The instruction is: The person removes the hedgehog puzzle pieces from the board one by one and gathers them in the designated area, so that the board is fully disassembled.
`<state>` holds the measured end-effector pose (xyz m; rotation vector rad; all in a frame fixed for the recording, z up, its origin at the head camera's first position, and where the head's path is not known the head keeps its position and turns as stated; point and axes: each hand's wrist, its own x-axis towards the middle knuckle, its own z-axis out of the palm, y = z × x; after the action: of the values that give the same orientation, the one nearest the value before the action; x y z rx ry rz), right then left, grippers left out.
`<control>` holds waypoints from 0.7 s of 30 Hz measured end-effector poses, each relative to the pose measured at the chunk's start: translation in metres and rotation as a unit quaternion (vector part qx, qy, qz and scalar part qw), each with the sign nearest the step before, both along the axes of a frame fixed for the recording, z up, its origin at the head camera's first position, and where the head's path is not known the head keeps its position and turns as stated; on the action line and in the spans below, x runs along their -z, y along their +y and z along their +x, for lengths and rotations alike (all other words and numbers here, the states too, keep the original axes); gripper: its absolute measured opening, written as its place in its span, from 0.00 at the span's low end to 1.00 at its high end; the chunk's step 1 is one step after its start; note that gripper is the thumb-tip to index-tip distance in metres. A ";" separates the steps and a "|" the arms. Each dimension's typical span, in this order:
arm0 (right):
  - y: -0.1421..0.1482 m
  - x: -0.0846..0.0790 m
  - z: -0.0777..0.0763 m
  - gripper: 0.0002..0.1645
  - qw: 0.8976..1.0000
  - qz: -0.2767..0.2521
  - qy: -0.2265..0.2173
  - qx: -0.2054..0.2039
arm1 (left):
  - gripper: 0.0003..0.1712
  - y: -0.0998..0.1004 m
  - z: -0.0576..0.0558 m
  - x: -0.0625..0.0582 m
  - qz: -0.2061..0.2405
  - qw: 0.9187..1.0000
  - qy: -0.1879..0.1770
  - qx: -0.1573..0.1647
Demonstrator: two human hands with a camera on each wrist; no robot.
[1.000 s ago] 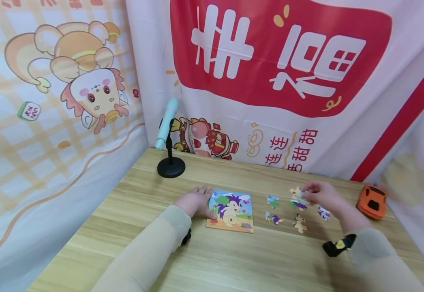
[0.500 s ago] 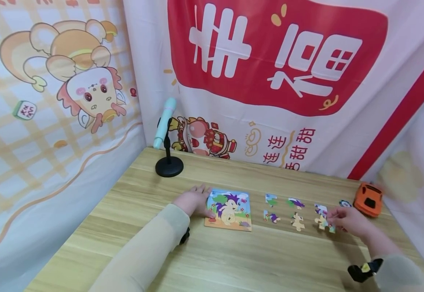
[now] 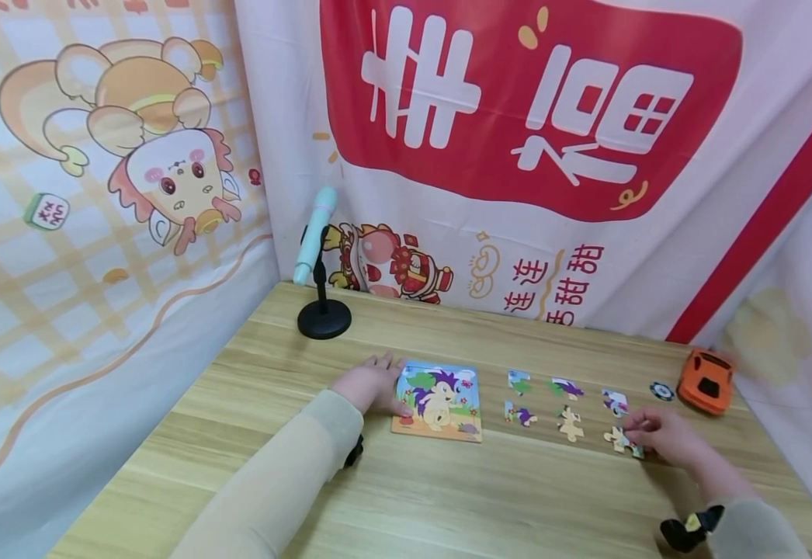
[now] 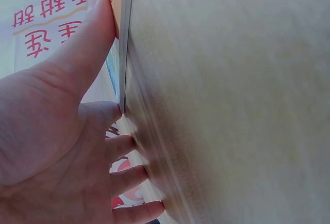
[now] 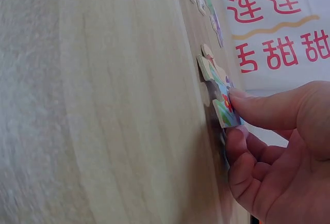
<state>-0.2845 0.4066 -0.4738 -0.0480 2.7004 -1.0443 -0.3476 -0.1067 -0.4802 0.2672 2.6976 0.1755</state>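
Observation:
My left hand (image 3: 371,384) rests at the left edge of a square hedgehog jigsaw board (image 3: 441,404). In the left wrist view, its thumb (image 4: 93,43) lies on the board's face and the other fingers stretch out straight on the table. At the right, my right hand (image 3: 667,435) pinches a jigsaw piece (image 3: 618,441) low at the tabletop. The right wrist view shows the thumb on top of this piece (image 5: 225,100), with curled fingers at its edge. Beside it lie several loose pieces in two rows, among them a cream piece (image 3: 570,425) and a purple-and-white piece (image 3: 614,401).
An orange toy car (image 3: 706,382) stands at the far right, with a small round blue-and-white disc (image 3: 661,390) beside it. A turquoise microphone (image 3: 316,233) on a black stand (image 3: 324,319) is at the back left. Printed curtains border the wooden table (image 3: 448,497).
My right hand has moved from the top middle piece to the right and nearer me, lowering a jigsaw piece to the table. The left hand has stayed on the board.

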 end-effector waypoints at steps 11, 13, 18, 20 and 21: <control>-0.003 -0.003 -0.008 0.16 1.000 -0.018 0.005 0.021 | 0.68 -0.001 -0.003 0.007 -0.001 1.000 0.006 -0.006; -0.012 -0.011 -0.013 0.17 0.999 -0.022 0.018 0.020 | 0.68 -0.001 -0.003 0.007 -0.001 1.000 0.005 -0.005; -0.056 -0.040 -0.030 0.19 0.997 -0.029 0.067 -0.022 | 0.69 -0.001 -0.005 0.007 0.000 1.000 0.000 -0.005; -0.079 -0.052 -0.038 0.20 0.995 -0.037 0.078 -0.040 | 0.69 -0.001 -0.006 0.007 0.001 1.000 -0.002 -0.004; -0.092 -0.057 -0.041 0.19 0.994 -0.043 0.085 -0.048 | 0.69 -0.001 -0.007 0.007 0.001 1.000 -0.003 -0.004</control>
<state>-0.3258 0.3151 -0.4170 -0.2931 2.7677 -1.1753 -0.3547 -0.1081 -0.4876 0.2563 2.6931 0.1815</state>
